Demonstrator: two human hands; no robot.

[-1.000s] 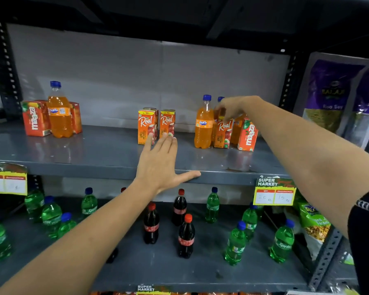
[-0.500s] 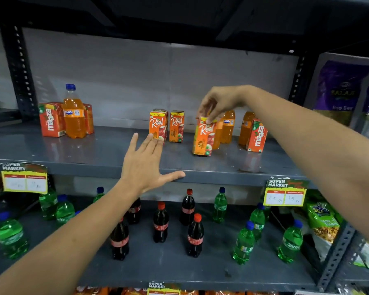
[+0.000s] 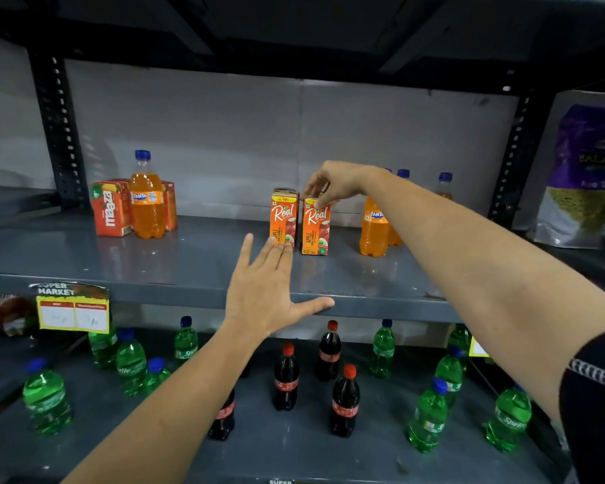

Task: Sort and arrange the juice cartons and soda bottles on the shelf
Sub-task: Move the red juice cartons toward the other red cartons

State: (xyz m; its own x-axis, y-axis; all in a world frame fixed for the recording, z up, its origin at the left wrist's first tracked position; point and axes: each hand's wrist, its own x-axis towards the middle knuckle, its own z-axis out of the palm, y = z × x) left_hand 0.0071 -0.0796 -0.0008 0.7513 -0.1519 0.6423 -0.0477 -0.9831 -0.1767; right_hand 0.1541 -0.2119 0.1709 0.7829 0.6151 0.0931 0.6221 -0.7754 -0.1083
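Note:
My right hand [image 3: 332, 181] pinches the top of an orange Real apple juice carton [image 3: 315, 228], which stands upright on the grey middle shelf [image 3: 196, 270]. It sits close beside another Real carton [image 3: 283, 220] on its left, with more carton tops just visible behind. My left hand [image 3: 269, 295] is spread flat in front of them, thumb at the shelf's front lip, holding nothing. Orange Fanta bottles [image 3: 374, 228] stand to the right, partly hidden by my right forearm. At the left, red Maaza cartons [image 3: 110, 213] flank one Fanta bottle [image 3: 146, 200].
The lower shelf [image 3: 294, 455] holds scattered green Sprite bottles [image 3: 430, 417] and dark cola bottles [image 3: 344, 403]. Yellow price tags [image 3: 72, 309] hang on the shelf lip. Purple snack bags [image 3: 584, 176] fill the bay to the right. Black uprights [image 3: 55, 134] frame the bay.
My right hand has carried the Real carton leftward from the Fanta group and brought it down beside the other Real cartons. My left hand stayed spread at the shelf front.

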